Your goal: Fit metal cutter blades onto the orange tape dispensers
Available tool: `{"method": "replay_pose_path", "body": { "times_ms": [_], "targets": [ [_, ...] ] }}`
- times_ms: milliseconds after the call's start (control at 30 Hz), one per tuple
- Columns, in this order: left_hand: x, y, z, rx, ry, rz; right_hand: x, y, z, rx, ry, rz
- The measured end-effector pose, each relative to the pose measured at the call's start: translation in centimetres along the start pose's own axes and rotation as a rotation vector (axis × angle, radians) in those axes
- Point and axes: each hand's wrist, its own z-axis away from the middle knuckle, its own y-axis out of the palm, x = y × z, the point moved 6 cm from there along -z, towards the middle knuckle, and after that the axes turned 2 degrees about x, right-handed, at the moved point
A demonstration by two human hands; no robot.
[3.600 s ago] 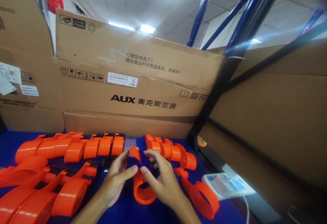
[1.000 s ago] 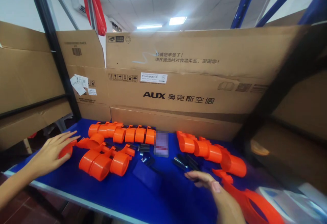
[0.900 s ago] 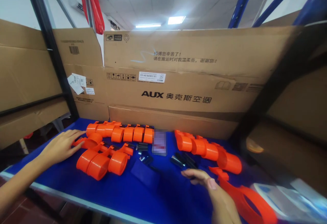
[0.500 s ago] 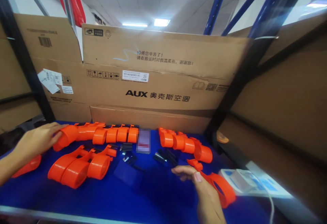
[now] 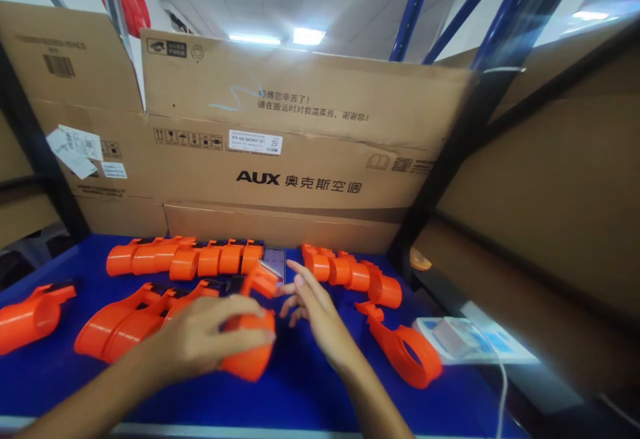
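My left hand [image 5: 215, 335], fingers and thumb closed, grips an orange plastic tape dispenser [image 5: 250, 359] above the front middle of the blue table. Its ring faces downward and its narrow end points up and back; motion blurs it. My right hand [image 5: 313, 305] is just right of it, fingers spread, fingertips close to the dispenser's upper end. Whether they touch it I cannot tell. Behind my left hand lie several more dispensers [image 5: 107, 332], partly hidden by it. Small dark pieces [image 5: 235, 284] show behind the held dispenser, mostly covered.
A row of orange dispensers [image 5: 183, 265] lines the back left, another row [image 5: 357, 275] the back right. Single ones lie at far left [image 5: 30, 322] and right [image 5: 415, 359]. A phone-like flat object [image 5: 275, 259] is between the rows. A cardboard wall [image 5: 300, 159] stands behind; a power strip [image 5: 475, 349] is right.
My left hand has moved from the back-left row to the front middle and now holds a dispenser. My right hand has moved left and away toward it. The view has shifted slightly.
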Motion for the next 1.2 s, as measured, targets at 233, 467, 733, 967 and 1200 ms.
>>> {"method": "replay_pose_path", "body": {
  "times_ms": [233,467,733,967,1200],
  "targets": [
    [-0.2,7.1,-1.2,0.117,0.141,0.16,-1.3,-3.8,-1.8,-0.047,-0.006,0.096],
    [6.4,12.1,-4.3,-0.084,-0.672,0.979,0.6,-5.0,-4.8,-0.049,-0.132,0.326],
    [10.2,12.9,-1.6,-0.208,-0.861,1.152,2.0,-6.6,-3.7,0.167,-0.25,0.984],
    [10.9,12.9,-0.9,-0.239,-0.869,1.164,-2.4,-6.8,-2.2,0.41,-0.148,1.54],
    [10.7,12.5,-1.1,-0.251,-0.829,1.126,-3.4,-6.4,-2.7,0.366,-0.235,1.615]
  ]
}}
